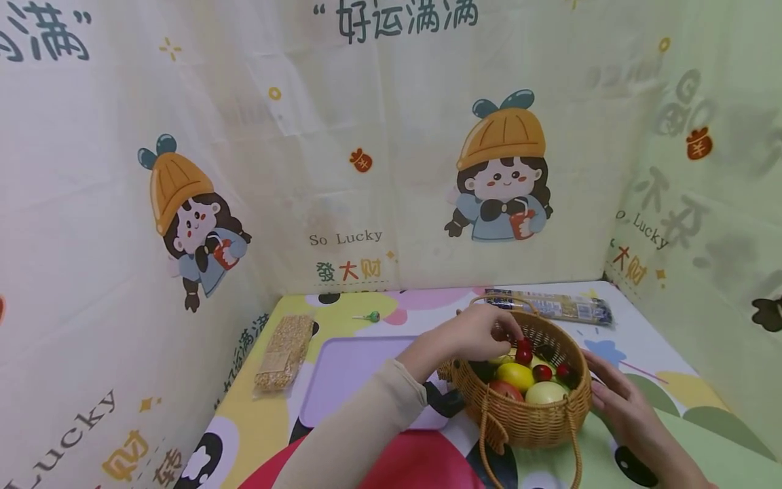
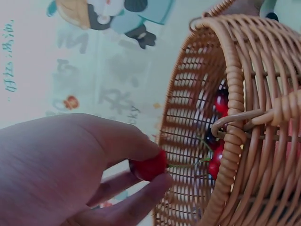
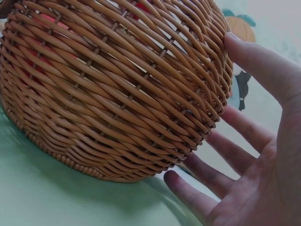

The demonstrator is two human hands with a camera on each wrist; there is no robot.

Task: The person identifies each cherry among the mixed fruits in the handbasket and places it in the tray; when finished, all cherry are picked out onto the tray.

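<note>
A round wicker basket stands on the table's right half, full of fruit. My left hand reaches over its rim and pinches a red cherry between thumb and fingers; a thin green stem runs from it toward other cherries in the basket. Below lie a yellow lemon, a pale green round fruit and a partly covered red fruit. My right hand rests against the basket's right side, fingers spread and fairly straight along the weave.
Left of the basket lies a lilac tray, partly hidden by my left arm. A clear bag of grains is at the table's left, a small green-headed item near the back. Behind the basket lies a long clear packet.
</note>
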